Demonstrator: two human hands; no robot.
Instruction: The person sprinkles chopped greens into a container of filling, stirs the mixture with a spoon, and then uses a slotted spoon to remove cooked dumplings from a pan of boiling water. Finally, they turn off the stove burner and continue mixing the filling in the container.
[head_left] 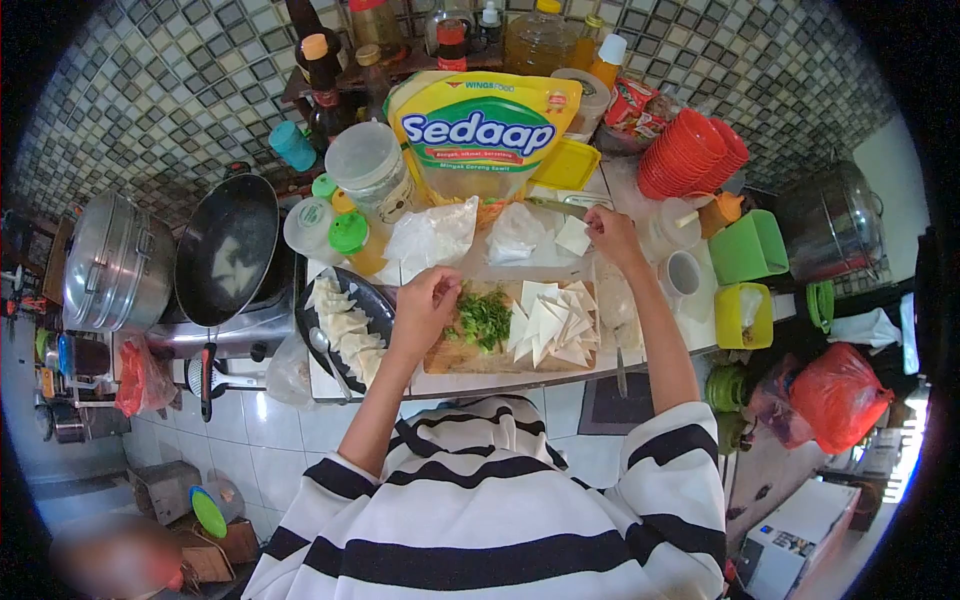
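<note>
My left hand [427,303] rests at the left end of a wooden cutting board [450,358], fingers pinched by a heap of chopped green herbs [484,320]. A pile of white triangular wrappers [552,325] lies on the board's right half. My right hand [610,233] is raised behind the board and pinches one white wrapper [573,236]. A black plate [378,297] to the left holds several folded dumplings [345,328] and a spoon [325,350].
A black wok [226,250] and a steel steamer pot [115,265] stand on the stove at left. Behind the board are a yellow Sedaap oil pouch [482,135], bottles, plastic jars, stacked red bowls [688,155] and green containers [748,246]. A red bag [840,395] hangs at right.
</note>
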